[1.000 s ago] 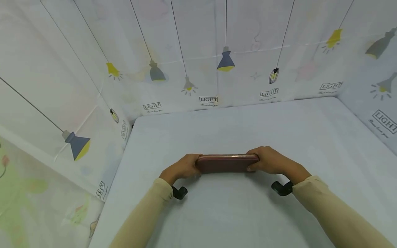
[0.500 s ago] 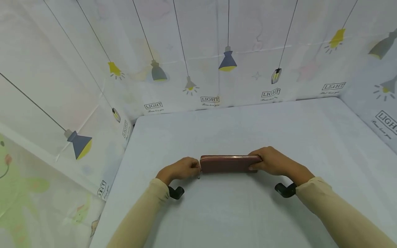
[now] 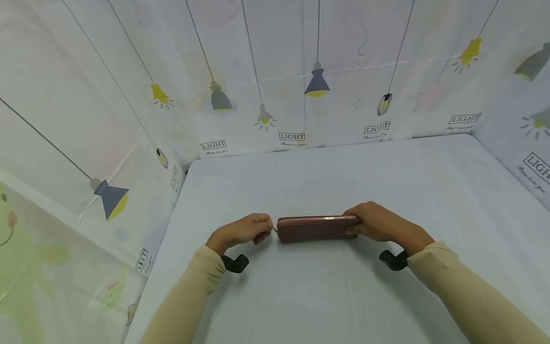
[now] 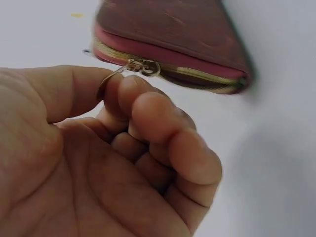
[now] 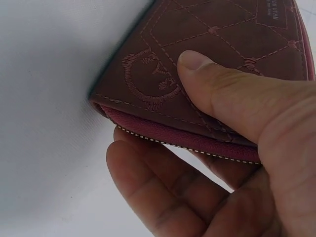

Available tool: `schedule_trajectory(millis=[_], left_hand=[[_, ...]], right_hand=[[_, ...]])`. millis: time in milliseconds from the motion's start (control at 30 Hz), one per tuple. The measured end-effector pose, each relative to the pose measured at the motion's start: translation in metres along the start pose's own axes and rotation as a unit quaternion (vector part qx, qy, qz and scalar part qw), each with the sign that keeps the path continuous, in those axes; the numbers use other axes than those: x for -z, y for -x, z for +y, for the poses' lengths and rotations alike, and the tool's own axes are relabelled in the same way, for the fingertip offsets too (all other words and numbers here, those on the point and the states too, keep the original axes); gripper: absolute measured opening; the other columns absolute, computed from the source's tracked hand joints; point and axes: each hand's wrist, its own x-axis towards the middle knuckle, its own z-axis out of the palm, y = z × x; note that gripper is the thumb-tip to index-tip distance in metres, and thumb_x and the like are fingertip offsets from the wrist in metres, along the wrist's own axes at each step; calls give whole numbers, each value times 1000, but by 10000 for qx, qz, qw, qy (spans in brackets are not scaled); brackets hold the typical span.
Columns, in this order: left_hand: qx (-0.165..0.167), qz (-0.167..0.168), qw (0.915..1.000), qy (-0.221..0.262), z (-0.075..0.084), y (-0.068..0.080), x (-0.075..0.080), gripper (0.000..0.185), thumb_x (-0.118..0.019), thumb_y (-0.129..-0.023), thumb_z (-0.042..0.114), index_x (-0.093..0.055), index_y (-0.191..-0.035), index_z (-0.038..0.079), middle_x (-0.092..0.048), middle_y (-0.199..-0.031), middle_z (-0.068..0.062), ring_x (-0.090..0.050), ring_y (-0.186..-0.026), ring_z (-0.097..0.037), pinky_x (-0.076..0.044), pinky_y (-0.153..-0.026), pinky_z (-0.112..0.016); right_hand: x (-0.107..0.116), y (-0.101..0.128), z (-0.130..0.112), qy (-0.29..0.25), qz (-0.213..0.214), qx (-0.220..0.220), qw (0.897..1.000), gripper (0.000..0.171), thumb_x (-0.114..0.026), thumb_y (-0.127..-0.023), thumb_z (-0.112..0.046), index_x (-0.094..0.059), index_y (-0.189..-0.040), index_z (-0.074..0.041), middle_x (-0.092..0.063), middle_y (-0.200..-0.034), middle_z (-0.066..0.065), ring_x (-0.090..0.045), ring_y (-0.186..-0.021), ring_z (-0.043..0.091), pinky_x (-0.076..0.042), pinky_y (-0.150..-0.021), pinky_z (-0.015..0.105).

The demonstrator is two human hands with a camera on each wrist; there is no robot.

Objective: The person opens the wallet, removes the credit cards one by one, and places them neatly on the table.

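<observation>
The right hand gripped one end of the maroon wallet just above the white surface — thumb on top, fingers underneath. The left hand pinched the zipper pull at the other end — the zip looked shut, with the opening seemingly all left to do.

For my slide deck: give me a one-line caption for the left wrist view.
Left hand pinches the metal zipper pull of a reddish-brown zip wallet on a white surface.

White table, lamp-print walls
</observation>
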Motion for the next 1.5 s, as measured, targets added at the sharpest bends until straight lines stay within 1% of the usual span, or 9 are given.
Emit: schedule_trajectory(millis=[133,300,500,733,867,1000,1167,1300,1500], left_hand=[[-253,13,9993,283,13,4,5,26,-41,-113,18,-52,-93,5,-50,-80,-3,-47,-70,-17,-41,-69,-32],[-615,145,9979,153,29,2,3,25,-42,-113,17,-55,-96,4,-51,-79,-3,-48,-70,-17,-42,-70,-34],[-700,745,9932,-560,46,-2,-11,25,-45,-113,19,-60,-98,5,-48,-78,0,-42,-69,-15,-37,-63,-29],[-740,1417,9764,-1451,66,-10,-34,24,-48,-112,23,-60,-95,11,-49,-75,1,-42,-64,-14,-36,-57,-28],[-802,1773,9667,-1663,70,-16,-43,22,-51,-111,23,-62,-95,13,-52,-74,2,-46,-63,-13,-38,-56,-27],[-832,2104,9610,-1589,71,-22,-50,21,-55,-109,21,-64,-93,12,-54,-74,2,-48,-66,-12,-40,-58,-26],[-888,2213,9605,-1433,71,-20,-54,23,-55,-109,23,-66,-93,12,-59,-75,1,-50,-64,-11,-42,-56,-25],[-1000,2174,9608,-1403,68,-17,-54,24,-52,-110,26,-67,-96,14,-64,-80,-4,-52,-65,-11,-44,-57,-25],[-1509,2631,9314,-2014,57,-21,-52,23,-48,-102,13,-69,-110,10,-64,-109,-4,-58,-97,-20,-50,-84,-36]], right_hand=[[1,0,-1,-47,-53,-118,9999,15,-76,-96,-13,-77,-111,-13,-74,-94,-8,-63,-83,11,-54,-76,36],[1,-2,-1,-58,-58,-189,9998,16,-76,-96,-13,-77,-112,-12,-74,-95,-7,-63,-84,11,-55,-78,37],[0,-2,-2,-72,-72,-181,9998,16,-75,-96,-11,-77,-112,-12,-74,-95,-7,-63,-83,12,-54,-77,37],[-1,-1,-4,61,52,-220,9997,17,-78,-94,-11,-76,-111,-12,-73,-94,-6,-63,-82,12,-55,-76,37],[-7,-3,-17,256,615,-86,9977,28,-78,-96,-24,-73,-120,-12,-74,-102,-3,-64,-88,14,-55,-80,39],[-19,-13,-39,500,1466,458,9869,37,-74,-98,-36,-73,-126,-11,-74,-111,0,-67,-94,17,-57,-84,44],[-37,-32,-65,548,2200,1300,9653,26,-75,-98,-28,-78,-117,-11,-77,-104,1,-71,-90,16,-59,-78,39],[-45,-42,-74,549,2626,1514,9514,16,-77,-96,-20,-81,-107,-8,-79,-98,1,-72,-85,14,-59,-73,35],[-46,-42,-75,431,2738,1357,9512,12,-74,-98,-15,-82,-104,-9,-79,-97,2,-73,-84,15,-60,-72,36]])
